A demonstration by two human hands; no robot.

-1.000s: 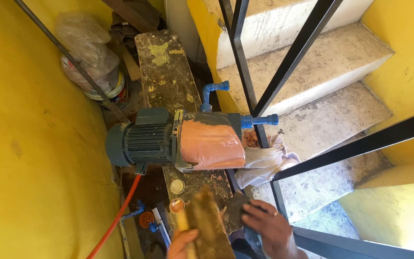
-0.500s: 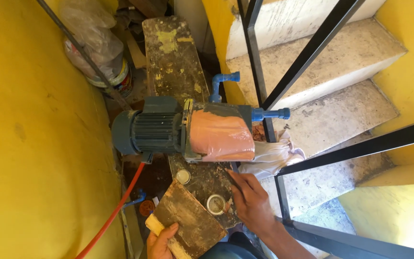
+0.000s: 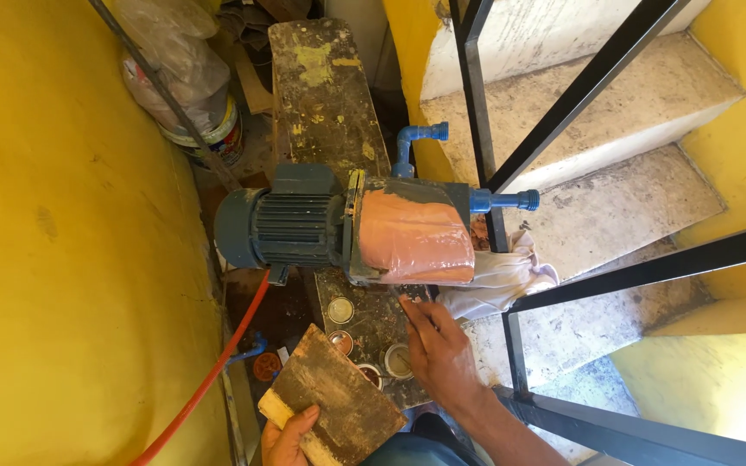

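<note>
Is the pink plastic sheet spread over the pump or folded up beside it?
Spread. The pink plastic sheet lies draped over the pump body, covering its top and front, while the right hand reaches just below its lower edge.

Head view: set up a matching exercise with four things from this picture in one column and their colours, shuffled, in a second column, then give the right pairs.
Things:
1. Motor housing of the pump
2. Hose running along the wall
3. Cloth beside the stair rail
4. Plastic wrap over the pump body

Colours:
A. White
B. Orange-pink
C. Dark blue-grey
D. Red

Pairs: 1-C, 2-D, 3-A, 4-B
</note>
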